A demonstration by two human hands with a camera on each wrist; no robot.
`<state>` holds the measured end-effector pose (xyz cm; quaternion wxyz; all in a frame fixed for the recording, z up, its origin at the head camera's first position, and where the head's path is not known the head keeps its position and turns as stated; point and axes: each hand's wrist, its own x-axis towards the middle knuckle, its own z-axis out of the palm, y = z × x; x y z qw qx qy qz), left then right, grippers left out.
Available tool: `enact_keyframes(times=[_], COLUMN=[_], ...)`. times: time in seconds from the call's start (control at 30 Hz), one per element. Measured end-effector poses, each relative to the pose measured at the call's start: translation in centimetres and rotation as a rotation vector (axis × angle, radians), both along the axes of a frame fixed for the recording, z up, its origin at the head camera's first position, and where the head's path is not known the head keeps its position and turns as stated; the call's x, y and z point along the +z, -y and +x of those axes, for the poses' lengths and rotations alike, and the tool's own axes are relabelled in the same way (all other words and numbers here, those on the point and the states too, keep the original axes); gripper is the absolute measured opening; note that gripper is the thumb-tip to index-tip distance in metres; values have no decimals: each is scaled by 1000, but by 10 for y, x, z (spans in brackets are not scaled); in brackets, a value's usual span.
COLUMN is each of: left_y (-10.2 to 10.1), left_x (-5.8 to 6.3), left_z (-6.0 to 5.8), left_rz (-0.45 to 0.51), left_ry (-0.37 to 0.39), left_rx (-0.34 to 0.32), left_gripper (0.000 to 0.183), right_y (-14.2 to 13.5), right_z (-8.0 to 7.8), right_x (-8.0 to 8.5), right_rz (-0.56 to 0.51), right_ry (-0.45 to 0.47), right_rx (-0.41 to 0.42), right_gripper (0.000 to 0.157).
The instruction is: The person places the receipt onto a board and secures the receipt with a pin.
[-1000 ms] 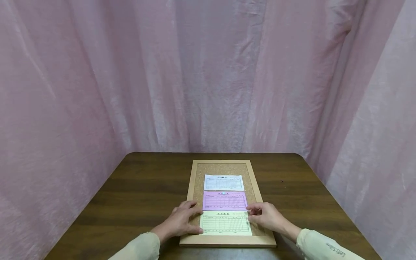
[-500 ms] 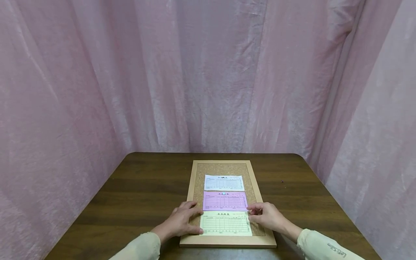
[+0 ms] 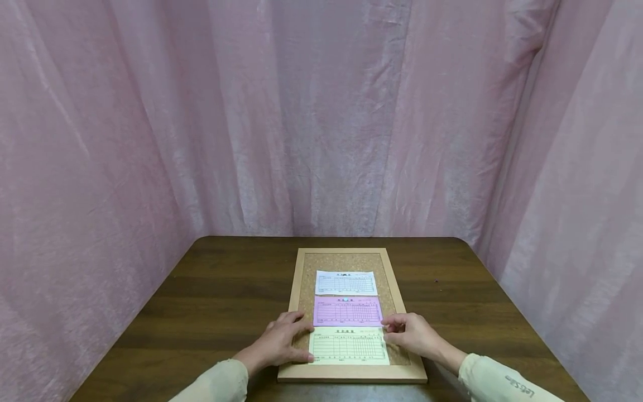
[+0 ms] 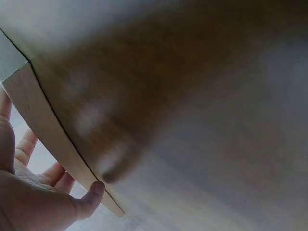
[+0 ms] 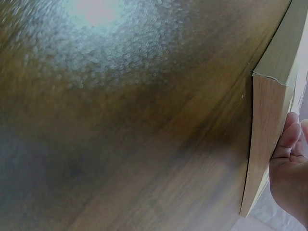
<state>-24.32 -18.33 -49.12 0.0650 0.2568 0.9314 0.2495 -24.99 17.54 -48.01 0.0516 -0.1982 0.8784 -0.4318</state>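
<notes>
A cork board (image 3: 339, 261) with a light wood frame lies flat on the table. Three printed paper forms run down it: a white one (image 3: 346, 283) farthest away, a purple one (image 3: 348, 312) in the middle, a pale yellow-green one (image 3: 349, 349) nearest. My left hand (image 3: 278, 339) rests across the frame's left side, fingers spread and relaxed, thumb tip at the lower left corner of the yellow-green form. On the other side my right hand (image 3: 413, 335) has its index fingertip by the purple form's lower right corner and its thumb by the yellow-green form's right edge, a gap between them.
A small pale blue dot (image 3: 345, 299) sits at the top of the purple form, and a dark dot (image 3: 344, 274) on the white one. The brown wooden table (image 3: 226, 296) extends around the board. Pink curtains (image 3: 331, 123) hang behind and at both sides.
</notes>
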Motion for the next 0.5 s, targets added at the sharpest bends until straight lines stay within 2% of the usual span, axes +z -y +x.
enact_keyframes(times=[0.5], left_y=[2], left_x=[-1], left_z=[0], left_rz=[-5], left_ry=[-14], left_rx=[-7], left_gripper=[60], right_y=[-1], right_z=[-4], right_x=[0], right_rz=[-19], right_ry=[9], right_rx=[-19], right_gripper=[27])
